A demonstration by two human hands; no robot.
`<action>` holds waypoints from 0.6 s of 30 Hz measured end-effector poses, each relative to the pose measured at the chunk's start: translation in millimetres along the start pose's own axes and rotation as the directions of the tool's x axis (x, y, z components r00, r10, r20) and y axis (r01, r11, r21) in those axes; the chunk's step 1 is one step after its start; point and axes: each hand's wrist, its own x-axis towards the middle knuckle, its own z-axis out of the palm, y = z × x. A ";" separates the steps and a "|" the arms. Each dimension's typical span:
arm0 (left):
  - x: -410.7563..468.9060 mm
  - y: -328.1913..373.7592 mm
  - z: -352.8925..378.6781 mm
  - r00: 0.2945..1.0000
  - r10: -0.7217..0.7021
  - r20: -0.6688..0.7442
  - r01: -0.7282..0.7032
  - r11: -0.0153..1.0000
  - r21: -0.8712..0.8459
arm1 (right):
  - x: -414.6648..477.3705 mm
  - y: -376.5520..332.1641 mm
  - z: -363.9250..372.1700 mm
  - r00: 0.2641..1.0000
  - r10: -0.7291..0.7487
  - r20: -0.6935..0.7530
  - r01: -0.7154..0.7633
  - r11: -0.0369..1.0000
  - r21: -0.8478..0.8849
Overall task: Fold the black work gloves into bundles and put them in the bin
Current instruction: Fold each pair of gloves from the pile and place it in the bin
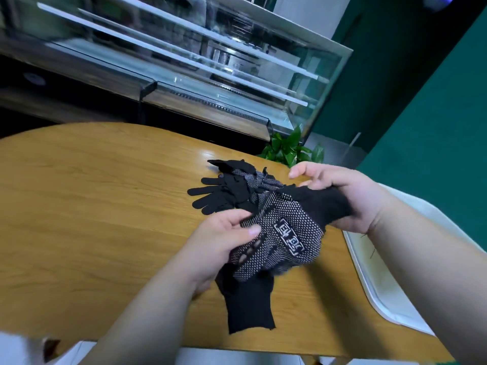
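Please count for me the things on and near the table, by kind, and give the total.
Hands: 2 (left hand, right hand)
Held dotted black gloves: 2
Pile of black gloves: 1
White bin: 1
Green plant: 1
Wooden table: 1
Total: 8

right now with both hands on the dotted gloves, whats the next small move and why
Probably fold the cuff end in the right hand over toward the left hand. The dotted gloves are stretched out between both hands above the table, and a loose cuff hangs below. So nothing looks bundled yet, and it seems too early for the white bin on the right.
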 end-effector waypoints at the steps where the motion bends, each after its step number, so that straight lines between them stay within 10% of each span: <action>1: 0.2 1.4 -1.7 1.000 -0.020 -0.023 0.018 0.998 -0.058 | 1.1 2.4 0.0 1.000 -0.012 -0.026 0.012 1.000 -0.009; 8: 6.8 7.1 -16.9 0.980 -0.079 -0.181 0.055 0.989 -0.136 | 4.2 11.2 -6.4 0.996 -0.075 0.038 0.069 0.986 0.152; 12: 11.0 5.9 -23.6 0.956 -0.166 -0.243 0.120 0.974 -0.192 | 6.8 9.3 1.0 0.993 -0.106 0.057 0.114 0.980 -0.161; 15: 12.1 7.9 -25.2 0.921 -0.168 -0.353 0.129 0.983 -0.129 | 7.5 2.8 20.9 0.964 -0.244 -0.105 0.091 0.673 -0.734; 18: 15.5 7.7 -33.1 0.830 -0.059 -0.555 0.072 0.997 0.001 | 13.2 -1.6 34.8 0.880 -0.464 -0.104 0.098 0.390 -0.915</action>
